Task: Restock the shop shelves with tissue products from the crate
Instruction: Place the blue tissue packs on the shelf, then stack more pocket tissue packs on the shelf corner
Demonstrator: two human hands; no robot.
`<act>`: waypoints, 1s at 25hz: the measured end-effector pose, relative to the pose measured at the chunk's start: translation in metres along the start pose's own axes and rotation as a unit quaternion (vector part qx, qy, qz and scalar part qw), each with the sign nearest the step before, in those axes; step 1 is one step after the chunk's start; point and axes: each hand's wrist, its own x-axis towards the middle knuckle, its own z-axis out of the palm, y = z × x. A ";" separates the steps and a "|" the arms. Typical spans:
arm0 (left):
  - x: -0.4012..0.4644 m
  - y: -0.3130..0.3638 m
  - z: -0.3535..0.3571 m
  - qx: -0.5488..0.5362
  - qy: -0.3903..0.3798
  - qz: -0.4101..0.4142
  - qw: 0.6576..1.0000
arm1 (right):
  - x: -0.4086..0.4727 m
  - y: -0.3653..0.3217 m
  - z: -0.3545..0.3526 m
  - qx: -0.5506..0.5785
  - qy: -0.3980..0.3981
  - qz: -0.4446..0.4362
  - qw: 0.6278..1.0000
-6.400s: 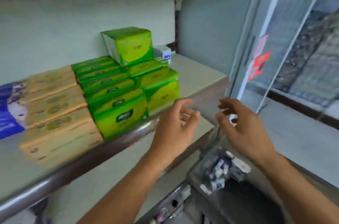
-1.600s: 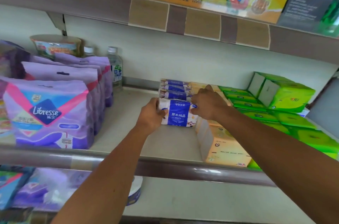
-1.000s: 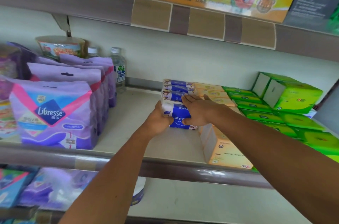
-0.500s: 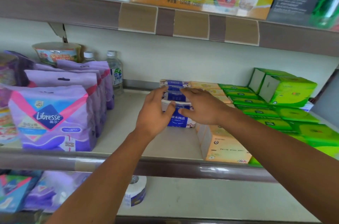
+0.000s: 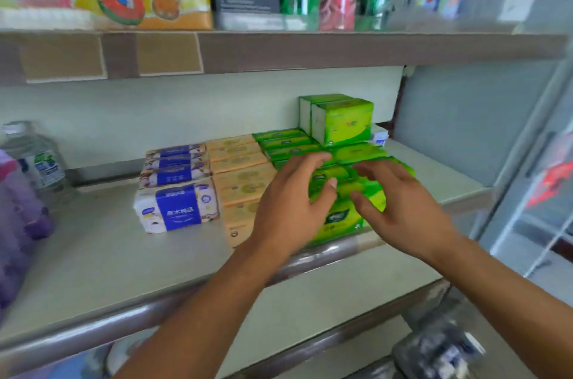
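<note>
Both hands off the blue-and-white tissue pack (image 5: 176, 205), now right of it, left hand (image 5: 288, 208) and right hand (image 5: 400, 208) spread, holding nothing, over green tissue packs (image 5: 338, 217) at shelf (image 5: 93, 270) lip, bare shelf left of blue pack.

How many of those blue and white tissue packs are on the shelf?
4, in one row running front to back: front pack, second, third, rearmost by the wall. More may be hidden underneath.
</note>
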 end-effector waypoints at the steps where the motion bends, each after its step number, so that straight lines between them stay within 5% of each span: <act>1: 0.002 0.017 0.026 -0.021 -0.023 0.016 0.999 | -0.017 0.020 -0.014 -0.010 0.007 0.026 1.000; 12: -0.072 0.128 0.295 -0.132 -0.326 0.007 0.936 | -0.253 0.207 -0.095 -0.106 -0.045 0.355 0.928; 18: -0.140 0.092 0.388 -0.119 -0.412 -0.111 0.897 | -0.353 0.274 -0.044 -0.047 -0.137 0.458 0.877; 25: -0.224 0.071 0.458 -0.095 -0.537 -0.150 0.825 | -0.470 0.315 0.039 -0.001 -0.260 0.569 0.780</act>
